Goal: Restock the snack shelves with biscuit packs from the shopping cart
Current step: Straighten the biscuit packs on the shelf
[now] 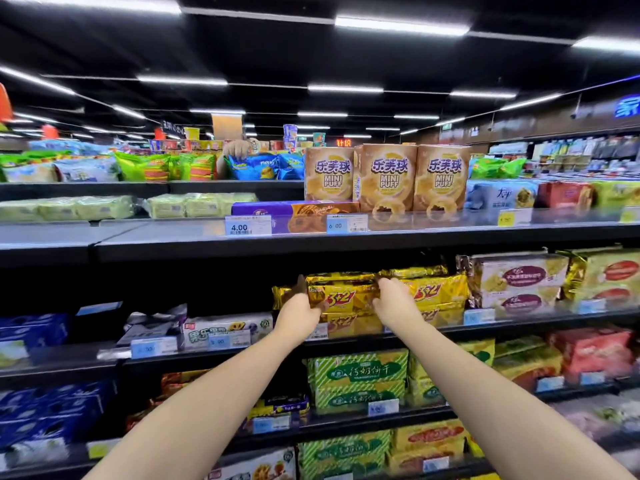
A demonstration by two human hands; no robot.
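A gold and yellow "3+2" biscuit pack [343, 292] lies on top of a stack of the same packs on the second shelf [398, 336]. My left hand [299, 311] grips its left end and my right hand [393, 299] grips its right end. More "3+2" packs [438, 292] sit just to the right. The shopping cart is out of sight.
The shelf above [207, 237] carries Mini Puff boxes [388, 176] and a purple biscuit box [294, 213]. Left of the stack the second shelf has a dark gap [207, 289]. Green biscuit packs [358, 375] fill the shelf below. Another person's hand [239, 148] reaches over blue bags beyond the top shelf.
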